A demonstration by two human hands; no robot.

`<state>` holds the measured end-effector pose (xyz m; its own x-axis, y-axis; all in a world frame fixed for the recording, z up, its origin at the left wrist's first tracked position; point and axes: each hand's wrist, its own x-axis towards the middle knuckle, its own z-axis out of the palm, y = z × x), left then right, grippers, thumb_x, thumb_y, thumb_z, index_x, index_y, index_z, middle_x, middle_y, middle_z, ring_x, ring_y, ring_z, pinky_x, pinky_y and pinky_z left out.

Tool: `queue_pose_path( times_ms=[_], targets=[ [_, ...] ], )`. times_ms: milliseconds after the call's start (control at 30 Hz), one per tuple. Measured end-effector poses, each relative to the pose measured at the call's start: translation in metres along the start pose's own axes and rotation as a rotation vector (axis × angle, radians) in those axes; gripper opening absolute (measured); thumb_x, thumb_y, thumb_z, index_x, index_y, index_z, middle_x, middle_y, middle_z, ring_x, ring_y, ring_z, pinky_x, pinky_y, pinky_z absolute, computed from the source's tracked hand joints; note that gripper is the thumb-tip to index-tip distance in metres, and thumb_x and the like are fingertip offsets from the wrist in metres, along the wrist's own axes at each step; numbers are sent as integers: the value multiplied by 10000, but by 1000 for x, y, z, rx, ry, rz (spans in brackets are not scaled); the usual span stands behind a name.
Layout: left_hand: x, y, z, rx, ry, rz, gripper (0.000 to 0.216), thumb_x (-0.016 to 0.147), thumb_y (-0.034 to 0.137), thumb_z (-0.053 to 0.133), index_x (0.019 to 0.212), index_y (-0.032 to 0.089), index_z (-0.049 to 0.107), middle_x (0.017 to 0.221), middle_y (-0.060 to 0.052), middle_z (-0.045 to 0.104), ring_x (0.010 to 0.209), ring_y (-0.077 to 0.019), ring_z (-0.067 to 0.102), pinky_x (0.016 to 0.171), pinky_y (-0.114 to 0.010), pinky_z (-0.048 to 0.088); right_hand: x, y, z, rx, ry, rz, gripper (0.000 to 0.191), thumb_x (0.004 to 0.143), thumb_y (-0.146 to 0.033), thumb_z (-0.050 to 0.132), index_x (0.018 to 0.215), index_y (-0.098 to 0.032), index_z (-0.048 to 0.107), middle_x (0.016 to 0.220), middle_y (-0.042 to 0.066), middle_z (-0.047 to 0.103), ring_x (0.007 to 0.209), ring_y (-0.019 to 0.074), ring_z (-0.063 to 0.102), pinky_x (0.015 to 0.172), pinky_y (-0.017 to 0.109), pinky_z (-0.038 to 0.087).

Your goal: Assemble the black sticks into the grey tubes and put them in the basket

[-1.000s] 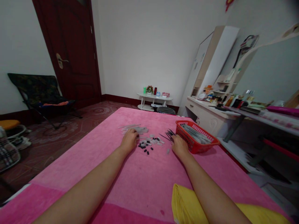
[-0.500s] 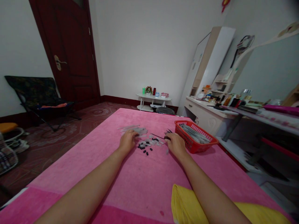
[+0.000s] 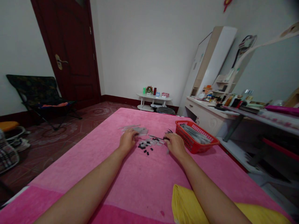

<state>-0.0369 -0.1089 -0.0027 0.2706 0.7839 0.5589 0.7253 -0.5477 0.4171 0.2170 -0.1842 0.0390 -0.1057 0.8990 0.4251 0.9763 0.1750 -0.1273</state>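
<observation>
My left hand (image 3: 127, 139) rests at the near left edge of a pile of clear, thin pen tubes (image 3: 141, 131) on the pink cloth (image 3: 140, 180). Its fingers are bent, and whatever they hold is hidden. Between thumb and fingers, my right hand (image 3: 174, 143) grips a thin black pen refill (image 3: 155, 137) that points left. More dark refills (image 3: 169, 131) lie just behind that hand. Small black plugs (image 3: 148, 153) and short whitish pieces (image 3: 154, 142) are scattered between the hands.
Right of my right hand stands a red plastic basket (image 3: 198, 146) full of slim grey-white pens (image 3: 195, 134). A folded yellow cloth (image 3: 187, 202) lies under my right forearm. Beyond the table are a low white stand (image 3: 154, 97) and a dressing table (image 3: 207, 109).
The refill in my right hand has shifted slightly, its left tip a little lower and further left. My left hand stays by the tubes. The view has moved a touch.
</observation>
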Motion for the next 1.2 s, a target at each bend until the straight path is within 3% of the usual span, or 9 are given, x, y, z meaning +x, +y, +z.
queue_pose_path(
  times_ms=[500, 667, 733, 800, 867, 933, 1067, 1200],
  targets=[
    [-3, 12, -4, 46, -29, 138, 246, 717, 97, 549, 874, 200, 708, 870, -99, 609, 896, -250, 552, 736, -328, 423, 1, -14, -16, -126, 4, -97, 181, 826, -160, 529, 883, -201, 696, 897, 80, 664, 913, 208, 520, 768, 299, 318],
    [-5, 20, 2, 23, -65, 183, 230, 741, 105, 543, 868, 202, 708, 864, -78, 599, 877, -228, 542, 727, -310, 427, 0, -25, -10, -89, -23, -138, 154, 823, -174, 557, 878, -203, 698, 858, 75, 661, 892, 211, 523, 758, 306, 315],
    [-6, 23, 3, -1, -56, 180, 225, 754, 106, 541, 876, 200, 705, 883, -73, 607, 892, -222, 543, 741, -307, 434, -1, -28, -7, -27, 33, -148, 134, 828, -199, 571, 889, -203, 690, 875, 70, 659, 904, 217, 523, 783, 311, 325],
    [-5, 22, 4, -26, -31, 148, 217, 754, 110, 547, 885, 190, 700, 893, -71, 619, 898, -218, 550, 745, -305, 444, -1, -30, -5, 43, 173, -132, 155, 838, -229, 573, 956, -194, 667, 951, 76, 651, 945, 231, 517, 825, 327, 334],
    [-4, 18, 5, -70, 21, 94, 225, 740, 97, 550, 890, 181, 697, 904, -69, 636, 903, -213, 560, 757, -306, 455, -1, -29, -4, 95, 329, -80, 219, 847, -261, 570, 1040, -175, 630, 1033, 94, 630, 982, 246, 508, 851, 344, 341],
    [-2, 10, 7, -132, 98, 30, 241, 729, 82, 539, 888, 176, 693, 921, -66, 657, 913, -211, 573, 785, -316, 463, -1, -28, -3, 120, 390, -40, 229, 853, -261, 562, 1054, -166, 619, 1043, 100, 621, 982, 246, 512, 844, 345, 351],
    [2, -6, 12, -278, 266, -113, 215, 751, 132, 525, 887, 165, 689, 934, -67, 680, 915, -212, 597, 836, -350, 471, -2, -25, 3, 92, 216, -70, 126, 836, -191, 564, 892, -188, 677, 924, 74, 638, 935, 219, 539, 805, 316, 360],
    [4, -13, 15, -373, 314, -185, 233, 756, 181, 530, 929, 152, 683, 949, -73, 681, 907, -211, 611, 844, -360, 479, -3, -28, 14, 102, 29, -116, 115, 814, -201, 601, 860, -198, 706, 862, 58, 657, 859, 185, 571, 761, 281, 372]
  ],
)
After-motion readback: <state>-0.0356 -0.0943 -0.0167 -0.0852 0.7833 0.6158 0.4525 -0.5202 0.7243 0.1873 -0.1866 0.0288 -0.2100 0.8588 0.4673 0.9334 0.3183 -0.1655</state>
